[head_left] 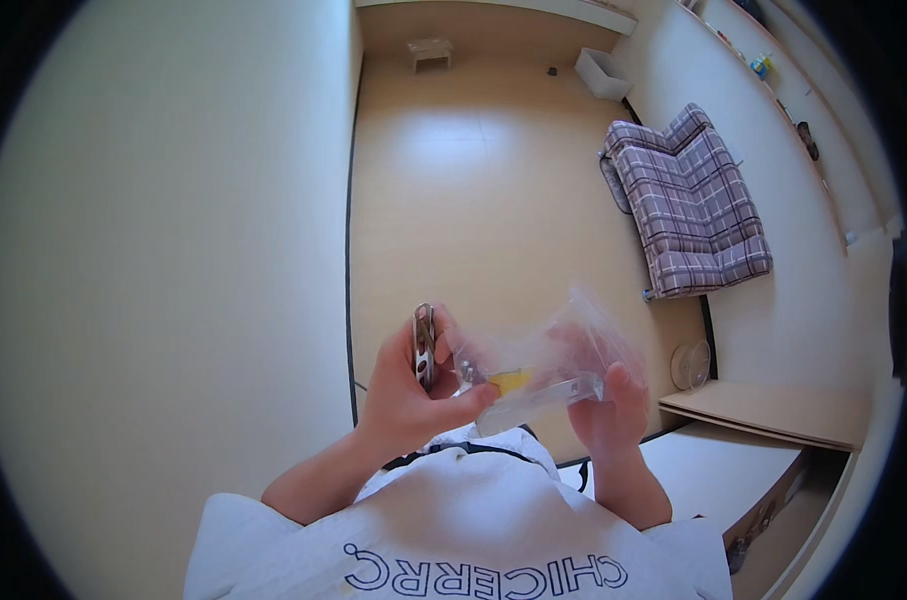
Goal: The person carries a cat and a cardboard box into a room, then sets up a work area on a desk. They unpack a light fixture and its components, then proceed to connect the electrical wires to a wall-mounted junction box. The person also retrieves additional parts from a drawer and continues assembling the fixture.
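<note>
My left hand is closed around a slim silver metal tool with holes along its handle, like a folded multi-tool, held upright. The same hand's thumb presses the near side of a clear plastic bag. A small yellow piece shows through the film near that thumb. Along the bag's lower edge lies a pale, shiny flat strip; I cannot tell whether it is inside. My right hand grips the bag's right side, its thumb up and other fingers seen blurred through the film.
A plaid sofa stands along the right wall, below a shelf. At lower right is a wooden board on a white cabinet. A small white stool and a white bin are far off. A wall rises close at left.
</note>
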`<state>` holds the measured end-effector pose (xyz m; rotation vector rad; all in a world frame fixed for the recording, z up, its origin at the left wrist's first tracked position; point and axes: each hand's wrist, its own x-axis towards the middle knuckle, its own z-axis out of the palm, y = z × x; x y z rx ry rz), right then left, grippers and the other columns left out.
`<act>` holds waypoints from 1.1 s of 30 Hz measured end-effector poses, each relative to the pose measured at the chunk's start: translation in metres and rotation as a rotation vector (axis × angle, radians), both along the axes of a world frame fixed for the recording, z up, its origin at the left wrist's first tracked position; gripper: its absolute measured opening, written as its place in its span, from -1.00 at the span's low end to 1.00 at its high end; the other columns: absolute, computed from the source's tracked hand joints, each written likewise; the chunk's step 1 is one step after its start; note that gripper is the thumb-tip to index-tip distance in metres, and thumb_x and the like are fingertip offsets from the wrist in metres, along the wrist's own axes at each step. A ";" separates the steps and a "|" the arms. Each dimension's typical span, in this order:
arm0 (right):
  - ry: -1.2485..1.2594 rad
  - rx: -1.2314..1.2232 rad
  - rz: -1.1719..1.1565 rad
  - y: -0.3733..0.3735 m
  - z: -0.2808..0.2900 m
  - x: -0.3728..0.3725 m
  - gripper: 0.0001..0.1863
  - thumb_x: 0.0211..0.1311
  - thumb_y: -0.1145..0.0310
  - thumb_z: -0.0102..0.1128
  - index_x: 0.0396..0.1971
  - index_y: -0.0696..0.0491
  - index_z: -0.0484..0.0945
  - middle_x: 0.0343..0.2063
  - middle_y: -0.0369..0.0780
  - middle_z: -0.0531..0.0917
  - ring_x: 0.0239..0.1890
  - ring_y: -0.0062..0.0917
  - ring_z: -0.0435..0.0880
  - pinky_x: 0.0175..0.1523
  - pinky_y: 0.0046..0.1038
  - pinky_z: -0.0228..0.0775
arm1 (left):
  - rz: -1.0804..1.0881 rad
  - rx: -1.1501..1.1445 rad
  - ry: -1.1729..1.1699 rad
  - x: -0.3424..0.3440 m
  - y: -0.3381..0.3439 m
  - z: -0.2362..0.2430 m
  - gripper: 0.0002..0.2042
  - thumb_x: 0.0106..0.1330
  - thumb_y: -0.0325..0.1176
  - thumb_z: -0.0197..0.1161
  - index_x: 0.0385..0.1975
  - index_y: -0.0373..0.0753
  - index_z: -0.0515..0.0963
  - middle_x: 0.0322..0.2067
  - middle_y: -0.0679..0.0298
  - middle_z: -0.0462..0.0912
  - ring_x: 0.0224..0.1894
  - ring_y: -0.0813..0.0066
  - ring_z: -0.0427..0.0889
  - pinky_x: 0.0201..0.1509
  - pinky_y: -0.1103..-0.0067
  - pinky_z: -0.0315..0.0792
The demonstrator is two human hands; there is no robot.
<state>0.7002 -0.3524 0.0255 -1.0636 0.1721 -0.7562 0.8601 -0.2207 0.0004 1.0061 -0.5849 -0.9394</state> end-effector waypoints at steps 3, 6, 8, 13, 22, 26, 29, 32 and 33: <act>0.116 -0.039 -0.058 -0.065 0.003 0.022 -0.58 0.55 0.34 -0.06 0.09 0.43 0.51 -0.15 0.06 0.73 -0.26 -0.30 0.78 -0.11 -0.42 0.61 | -0.077 0.013 0.094 0.038 -0.061 0.005 -0.52 0.14 -0.50 0.52 -0.36 -0.09 0.19 -0.29 0.35 0.61 -0.48 0.86 0.29 -0.44 0.77 0.20; 0.176 -0.067 -0.083 -0.124 -0.008 0.066 -0.57 0.59 0.33 -0.13 0.06 0.42 0.55 -0.28 0.03 0.75 -0.33 -0.33 0.77 -0.19 -0.42 0.60 | -0.121 -0.024 0.214 0.087 -0.117 -0.005 -0.53 0.20 -0.47 0.50 -0.32 -0.11 0.18 -0.24 0.27 0.64 -0.39 0.84 0.48 -0.42 0.79 0.28; 0.209 -0.097 -0.150 -0.162 -0.015 0.100 -0.55 0.60 0.31 -0.15 0.04 0.42 0.57 -0.34 0.01 0.75 -0.34 -0.35 0.77 -0.24 -0.42 0.59 | -0.200 0.000 0.144 0.119 -0.151 -0.017 -0.54 0.19 -0.47 0.51 -0.34 -0.12 0.18 -0.23 0.26 0.64 -0.34 0.81 0.55 -0.46 0.81 0.23; 0.155 -0.075 -0.134 -0.279 -0.029 0.185 -0.54 0.60 0.30 -0.16 0.03 0.42 0.57 -0.36 0.01 0.74 -0.36 -0.36 0.75 -0.26 -0.42 0.59 | -0.141 0.077 -0.135 0.193 -0.252 -0.016 -0.49 0.10 -0.51 0.58 -0.39 -0.12 0.19 -0.22 0.21 0.66 -0.29 0.79 0.60 -0.55 0.83 0.12; 0.106 0.005 0.007 -0.479 -0.047 0.349 -0.49 0.50 0.20 0.07 0.10 0.42 0.50 0.01 0.09 0.66 -0.38 -0.29 0.73 -0.47 -0.34 0.62 | 0.119 0.024 -0.121 0.336 -0.424 -0.028 -0.50 0.12 -0.60 0.53 -0.39 -0.13 0.18 -0.28 0.17 0.66 -0.25 0.69 0.68 -0.58 0.83 0.13; 0.190 -0.129 0.078 -0.544 -0.042 0.414 -0.41 0.35 0.18 0.26 0.12 0.41 0.47 -0.03 0.10 0.65 -0.38 -0.35 0.73 -0.49 -0.40 0.63 | 0.115 0.050 0.020 0.403 -0.488 -0.037 -0.51 0.13 -0.61 0.50 -0.38 -0.12 0.17 -0.27 0.18 0.66 -0.28 0.70 0.66 -0.57 0.82 0.15; 0.233 -0.181 0.105 -0.599 -0.037 0.464 -0.43 0.29 0.29 0.31 0.14 0.41 0.45 -0.14 0.06 0.68 -0.36 -0.38 0.74 -0.42 -0.41 0.63 | 0.076 0.030 -0.024 0.466 -0.545 -0.043 -0.50 0.13 -0.61 0.49 -0.38 -0.11 0.16 -0.26 0.18 0.65 -0.29 0.72 0.63 -0.58 0.81 0.16; 0.180 -0.248 0.077 -0.654 -0.027 0.515 -0.51 0.31 0.48 0.26 0.17 0.41 0.43 -0.29 0.00 0.73 -0.35 -0.40 0.75 -0.27 -0.42 0.62 | 0.055 -0.042 -0.083 0.529 -0.609 -0.035 -0.50 0.08 -0.62 0.50 -0.38 -0.11 0.17 -0.25 0.19 0.66 -0.27 0.77 0.61 -0.58 0.82 0.14; 0.172 -0.258 0.039 -0.669 -0.017 0.533 -0.51 0.30 0.48 0.26 0.16 0.41 0.43 -0.30 -0.01 0.73 -0.34 -0.40 0.75 -0.26 -0.42 0.62 | 0.046 -0.047 -0.108 0.547 -0.630 -0.024 -0.50 0.07 -0.63 0.51 -0.37 -0.11 0.18 -0.25 0.19 0.66 -0.28 0.77 0.60 -0.59 0.83 0.12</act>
